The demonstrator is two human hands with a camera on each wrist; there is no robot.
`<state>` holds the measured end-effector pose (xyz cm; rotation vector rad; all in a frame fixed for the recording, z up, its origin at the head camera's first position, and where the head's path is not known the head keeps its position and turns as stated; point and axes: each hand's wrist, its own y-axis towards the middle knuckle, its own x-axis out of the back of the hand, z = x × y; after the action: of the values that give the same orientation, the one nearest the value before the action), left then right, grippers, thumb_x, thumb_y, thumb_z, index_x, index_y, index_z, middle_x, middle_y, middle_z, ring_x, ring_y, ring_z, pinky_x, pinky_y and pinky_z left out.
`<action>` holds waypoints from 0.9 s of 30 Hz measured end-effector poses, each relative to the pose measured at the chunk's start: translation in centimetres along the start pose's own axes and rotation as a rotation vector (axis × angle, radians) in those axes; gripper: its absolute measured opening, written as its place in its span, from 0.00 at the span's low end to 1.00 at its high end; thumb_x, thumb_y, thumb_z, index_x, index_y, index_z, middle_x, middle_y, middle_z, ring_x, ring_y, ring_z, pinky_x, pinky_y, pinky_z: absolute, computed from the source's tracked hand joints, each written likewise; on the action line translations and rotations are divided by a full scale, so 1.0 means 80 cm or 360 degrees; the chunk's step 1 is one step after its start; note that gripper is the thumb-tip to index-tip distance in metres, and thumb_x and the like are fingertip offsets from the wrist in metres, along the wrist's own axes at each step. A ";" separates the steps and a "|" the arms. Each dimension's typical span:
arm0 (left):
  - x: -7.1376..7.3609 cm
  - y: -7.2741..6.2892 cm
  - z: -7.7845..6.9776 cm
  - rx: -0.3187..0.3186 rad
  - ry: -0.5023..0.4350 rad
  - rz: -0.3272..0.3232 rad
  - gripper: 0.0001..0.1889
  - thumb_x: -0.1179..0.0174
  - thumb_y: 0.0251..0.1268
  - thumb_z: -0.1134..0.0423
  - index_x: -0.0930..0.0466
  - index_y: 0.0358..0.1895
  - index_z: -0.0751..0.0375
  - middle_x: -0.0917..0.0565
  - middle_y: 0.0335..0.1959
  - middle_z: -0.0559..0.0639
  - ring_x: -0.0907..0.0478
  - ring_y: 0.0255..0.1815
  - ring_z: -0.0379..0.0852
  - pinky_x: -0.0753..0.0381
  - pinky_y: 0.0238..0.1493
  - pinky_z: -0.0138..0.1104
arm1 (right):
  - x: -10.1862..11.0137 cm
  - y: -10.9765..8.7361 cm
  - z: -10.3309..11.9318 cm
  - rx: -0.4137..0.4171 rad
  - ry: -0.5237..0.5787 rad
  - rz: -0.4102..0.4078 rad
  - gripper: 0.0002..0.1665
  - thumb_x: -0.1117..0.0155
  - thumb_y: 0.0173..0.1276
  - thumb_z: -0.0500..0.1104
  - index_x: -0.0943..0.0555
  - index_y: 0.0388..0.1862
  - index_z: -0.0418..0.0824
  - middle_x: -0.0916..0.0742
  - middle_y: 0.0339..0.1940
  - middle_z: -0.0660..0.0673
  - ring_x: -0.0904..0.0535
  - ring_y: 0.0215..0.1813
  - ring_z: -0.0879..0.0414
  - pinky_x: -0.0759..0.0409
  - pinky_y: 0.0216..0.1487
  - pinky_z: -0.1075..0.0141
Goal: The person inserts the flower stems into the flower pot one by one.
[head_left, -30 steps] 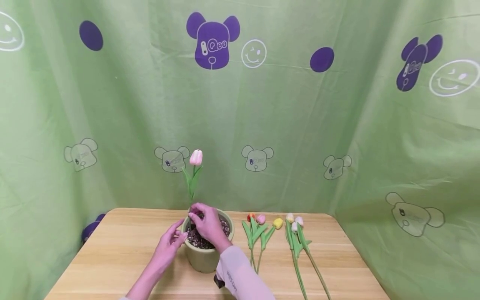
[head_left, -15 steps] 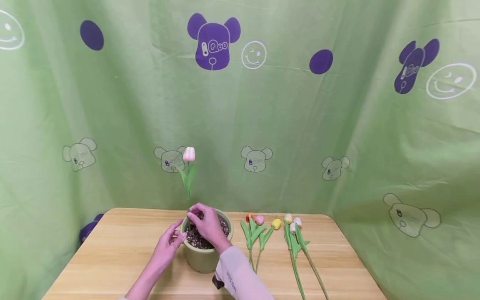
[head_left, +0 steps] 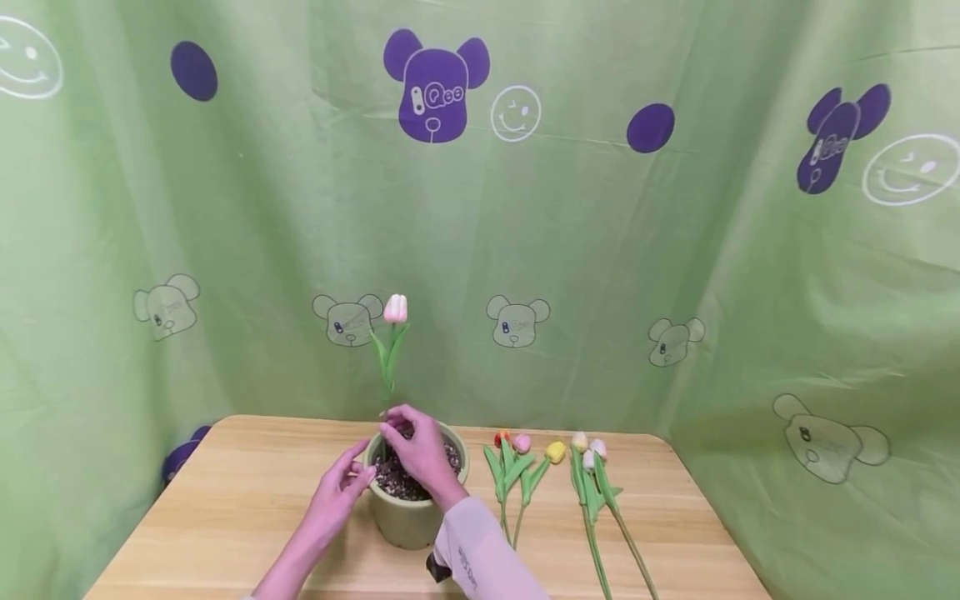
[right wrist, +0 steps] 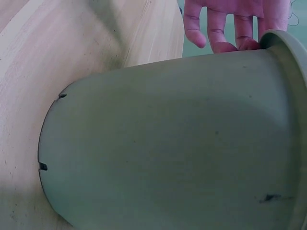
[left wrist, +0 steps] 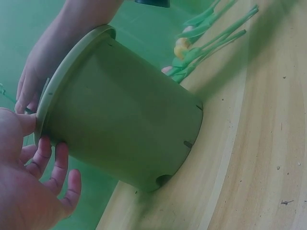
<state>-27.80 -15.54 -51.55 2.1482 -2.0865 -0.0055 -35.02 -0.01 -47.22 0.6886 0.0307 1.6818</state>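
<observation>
We observe two bare hands at a green pot (head_left: 405, 527) standing upright on a wooden table (head_left: 247, 479). The right hand (head_left: 420, 448) is over the mouth of the pot, its thumb and fingertips pinching the stem of a pink-and-white tulip (head_left: 396, 309). This tulip stands nearly upright at the pot's far left side, its head and leaves well above the rim; we cannot tell how deep the stem sits in the dark soil (head_left: 396, 482).

The left hand (head_left: 339, 493) grips the near left of the rim: thumb at the edge, fingers bent and slightly spread, some touching the outer wall. In the right wrist view we see only the left hand's fingers, beside the wall.

To the right of the pot we note a red-orange tulip (head_left: 502, 437), a pink tulip (head_left: 522, 443) and a yellow tulip (head_left: 555, 452) lying together; farther right lie three pale tulips (head_left: 588, 459). A green printed curtain (head_left: 562, 217) hangs behind.
</observation>
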 end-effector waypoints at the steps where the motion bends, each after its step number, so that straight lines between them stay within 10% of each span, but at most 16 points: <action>1: 0.000 0.000 0.000 0.0002 -0.0004 0.0000 0.32 0.42 0.76 0.64 0.39 0.80 0.60 0.20 0.49 0.60 0.20 0.45 0.42 0.20 0.60 0.40 | 0.000 0.000 0.000 0.0006 0.0004 -0.0009 0.13 0.30 0.71 0.44 0.14 0.53 0.44 0.11 0.42 0.51 0.18 0.45 0.63 0.18 0.52 0.68; 27: -0.001 0.001 -0.002 0.0003 -0.0012 -0.0017 0.31 0.42 0.76 0.64 0.38 0.79 0.60 0.21 0.46 0.59 0.22 0.41 0.42 0.21 0.49 0.32 | -0.002 -0.001 0.002 0.0121 -0.0140 0.0060 0.10 0.29 0.69 0.39 0.10 0.46 0.36 0.08 0.37 0.44 0.16 0.30 0.66 0.17 0.34 0.77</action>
<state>-27.83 -15.49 -51.40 2.1635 -2.0802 -0.0134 -34.88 -0.16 -47.21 0.8242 0.0200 1.6916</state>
